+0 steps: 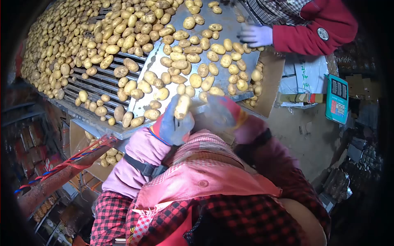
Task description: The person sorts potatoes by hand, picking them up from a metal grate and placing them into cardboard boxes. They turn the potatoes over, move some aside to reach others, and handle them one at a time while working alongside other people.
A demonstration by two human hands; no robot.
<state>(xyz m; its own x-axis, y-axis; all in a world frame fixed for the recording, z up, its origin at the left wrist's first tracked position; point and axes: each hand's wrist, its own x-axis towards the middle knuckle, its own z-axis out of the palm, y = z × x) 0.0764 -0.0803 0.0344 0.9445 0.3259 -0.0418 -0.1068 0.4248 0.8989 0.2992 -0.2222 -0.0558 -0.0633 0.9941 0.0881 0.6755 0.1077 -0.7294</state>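
Observation:
My left hand (174, 125), in a grey-blue work glove, is closed around a potato (182, 107) just in front of the near edge of the metal sorting table (141, 102). To its right, my right hand (221, 111) is also gloved and smeared by motion, so its fingers cannot be made out. It is close to the table's edge and a few loose potatoes (216, 91). Many yellow-brown potatoes lie spread over the metal sheet, and a thick heap (119, 30) of them covers the slatted part at the left.
A co-worker's gloved hand (255, 36) rests by potatoes at the far right of the table. Beside it stands a cardboard box (269, 78) with potatoes. A teal digital scale (337, 99) is further right. A rusty bar (67, 174) wrapped in cords crosses at lower left.

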